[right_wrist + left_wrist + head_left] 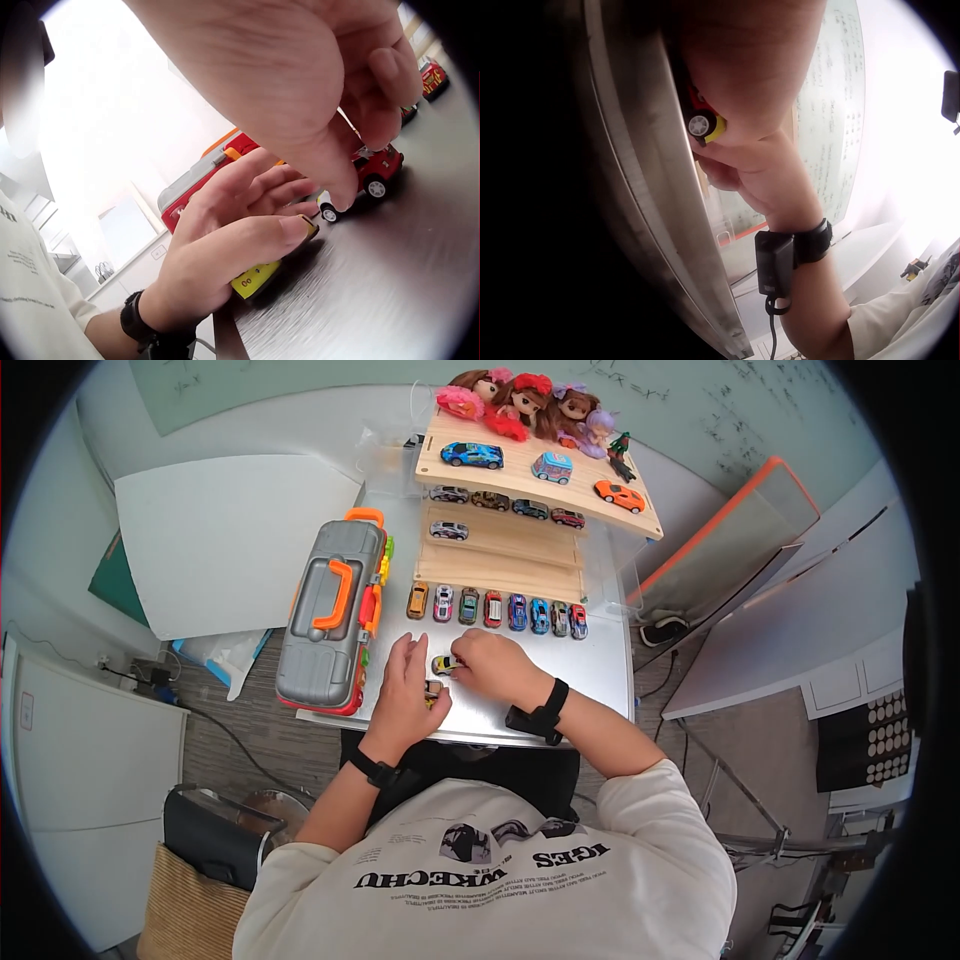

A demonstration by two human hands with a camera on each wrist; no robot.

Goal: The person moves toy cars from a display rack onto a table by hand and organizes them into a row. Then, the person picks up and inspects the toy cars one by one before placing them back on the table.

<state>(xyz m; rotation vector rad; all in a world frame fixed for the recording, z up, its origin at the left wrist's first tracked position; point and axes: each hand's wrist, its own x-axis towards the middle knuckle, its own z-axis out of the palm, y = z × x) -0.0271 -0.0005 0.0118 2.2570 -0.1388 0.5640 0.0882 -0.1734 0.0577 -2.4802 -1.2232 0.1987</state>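
Observation:
My right hand (500, 670) pinches a small toy car (444, 664) between thumb and fingers, low over the metal tabletop. That car (379, 171) shows a red side and a pale yellow-white end in the right wrist view. Beside it, my left hand (403, 695) has its thumb across a second toy car (257, 280), yellow with dark edges. The left hand's other fingers extend forward behind this car. Past both hands, a row of several toy cars (492, 609) stands side by side before the wooden shelf (500, 566).
A grey toolbox (325, 620) with orange handles stands at the tabletop's left. More toy cars (490, 500) sit on the shelf's tiers. Along its top board are a blue car (472, 455), a small van (552, 468), an orange car (619, 496) and several dolls (525, 405).

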